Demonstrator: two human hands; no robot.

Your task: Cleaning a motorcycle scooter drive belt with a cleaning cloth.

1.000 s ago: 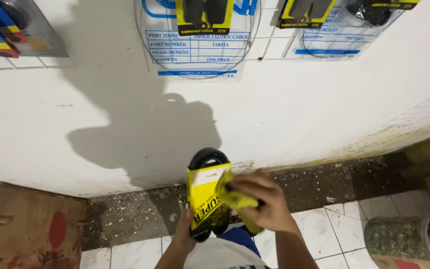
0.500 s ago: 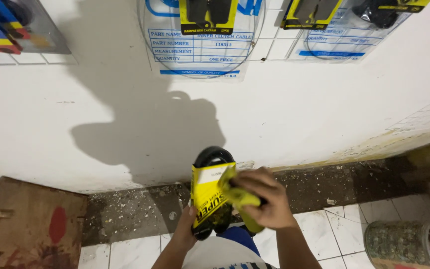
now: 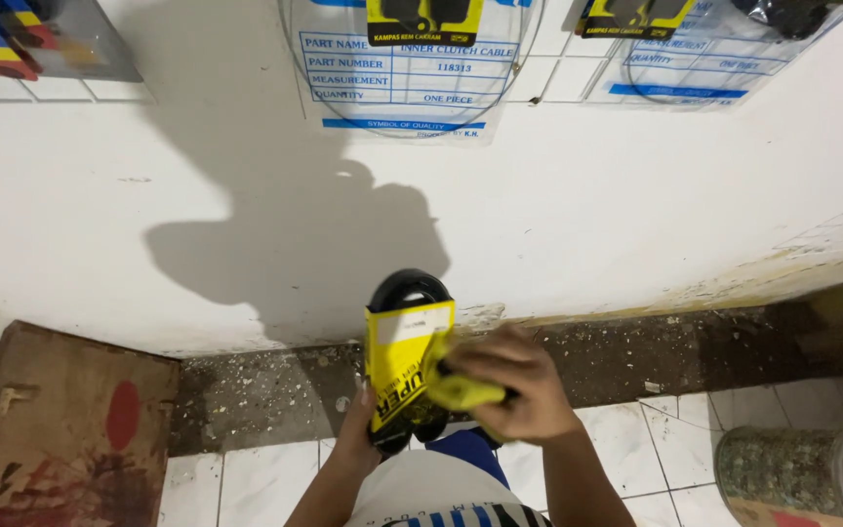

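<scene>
The black rubber belt (image 3: 409, 289) in its yellow cardboard sleeve (image 3: 404, 366) stands upright in front of the person, above the dirty floor strip (image 3: 265, 390) at the foot of the white wall (image 3: 539, 224). The left hand (image 3: 361, 437) is closed around the sleeve's lower edge from below, holding the package up. The right hand (image 3: 511, 395) is closed on a yellow cloth (image 3: 461, 388) and presses it against the sleeve's right side, so the package is being wiped, not just carried.

Against the earlier views, little has shifted: the package sits slightly higher and more to the right in the picture, and the right hand with the cloth lies at much the same spot on the sleeve. The shadow on the wall has moved with the head. The wooden board (image 3: 60, 429) at lower left and the hanging packaged parts (image 3: 412, 59) on the wall are as they were.
</scene>
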